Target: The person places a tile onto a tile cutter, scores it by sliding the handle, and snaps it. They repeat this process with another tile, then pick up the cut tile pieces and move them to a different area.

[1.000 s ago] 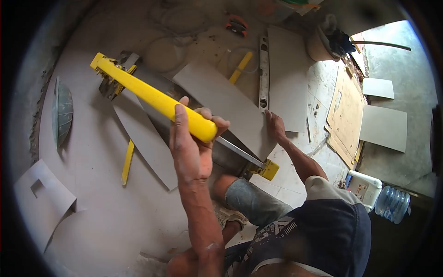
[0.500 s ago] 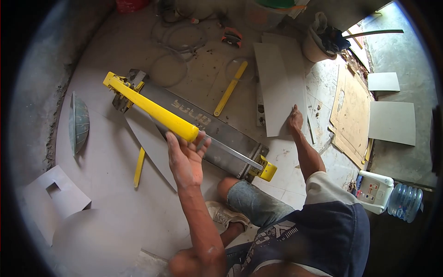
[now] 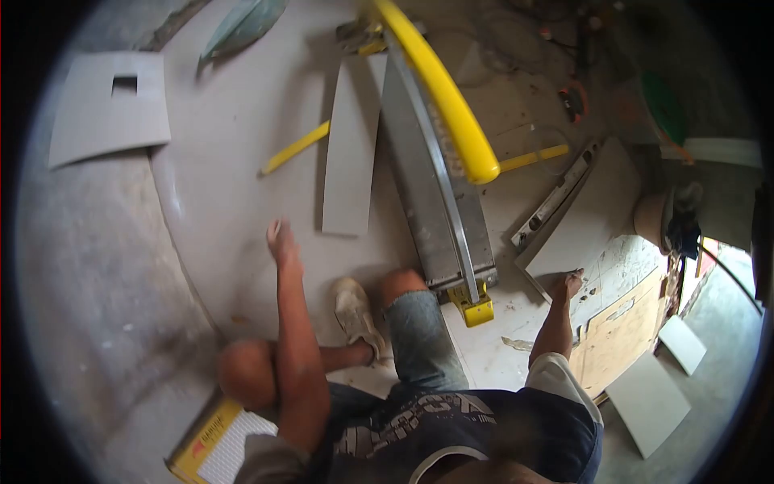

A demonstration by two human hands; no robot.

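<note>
My left hand (image 3: 284, 246) is in the air over the floor, left of a narrow grey tile strip (image 3: 350, 153), with nothing visible in it. Its fingers are small and a little blurred, but look loosely extended. The strip reaches under the left side of a tile cutter (image 3: 419, 189). The cutter's long yellow handle (image 3: 447, 97) slants up over its metal rail, and no hand touches it. On the right, my right hand (image 3: 571, 284) grips the near edge of a large grey tile (image 3: 592, 214); the fingertips are partly hidden. A spirit level (image 3: 555, 198) lies along that tile's left side.
A tile with a square cutout (image 3: 105, 101) lies at upper left, near a green bowl-shaped piece (image 3: 246, 28). Cut tiles (image 3: 649, 403) and flattened cardboard (image 3: 621, 319) lie at right. A yellow tile box (image 3: 201, 444) is behind my left knee. A bucket (image 3: 649, 218) stands far right.
My left hand has left the cutter's yellow handle and moved down and left. My head view has turned, shifting the scene. The spirit level beside the large tile shows more; my right hand remains at the tile.
</note>
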